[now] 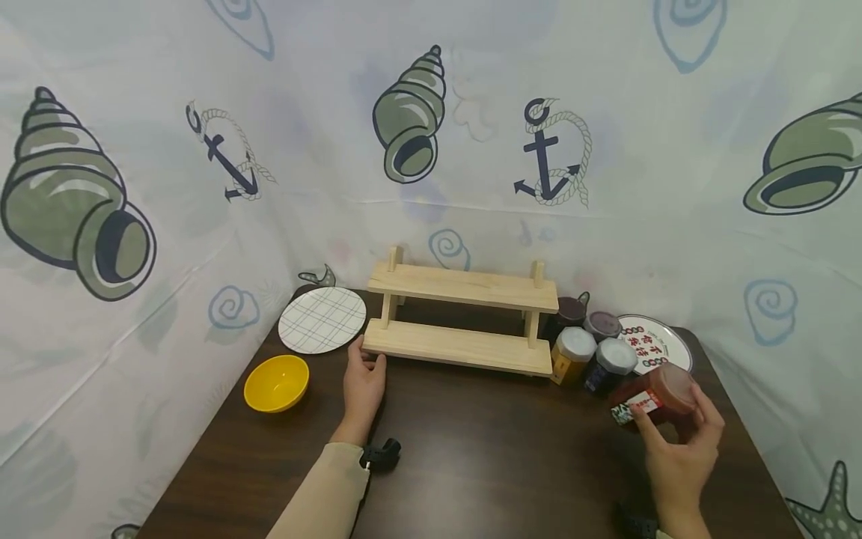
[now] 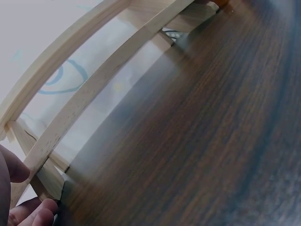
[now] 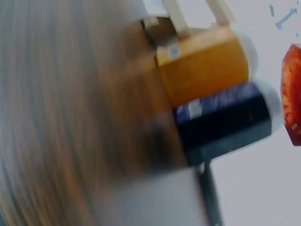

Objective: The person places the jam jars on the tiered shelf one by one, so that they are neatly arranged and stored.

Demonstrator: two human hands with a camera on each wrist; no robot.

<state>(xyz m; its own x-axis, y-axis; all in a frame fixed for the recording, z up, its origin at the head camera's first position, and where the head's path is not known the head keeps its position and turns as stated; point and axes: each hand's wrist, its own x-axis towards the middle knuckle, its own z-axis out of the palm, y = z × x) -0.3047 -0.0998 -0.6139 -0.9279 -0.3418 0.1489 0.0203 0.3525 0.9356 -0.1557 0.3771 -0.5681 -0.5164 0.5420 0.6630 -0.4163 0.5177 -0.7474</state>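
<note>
A two-tier shelf (image 1: pixel 458 348) of pale wood stands at the back of the table. My left hand (image 1: pixel 364 393) grips the left end of its lower board. In the left wrist view the thumb lies against that board, with curled fingers (image 2: pixel 44 214) by the foot below. My right hand (image 1: pixel 683 457) holds a jar of red contents (image 1: pixel 663 393), tilted above the table, its white-and-green label facing left. Beside that jar are an orange-yellow jar (image 1: pixel 571 358) and a dark jar (image 1: pixel 609 367), both white-lidded. The right wrist view catches only an edge of the red jar (image 3: pixel 292 94).
Two more dark jars, one with a purplish lid (image 1: pixel 602 324), stand behind at the shelf's right end. A round plate with red lettering (image 1: pixel 676 344) lies back right. At left are a white grid-patterned plate (image 1: pixel 322 320) and a yellow bowl (image 1: pixel 276 383). Printed cloth (image 1: pixel 471 209) surrounds the table.
</note>
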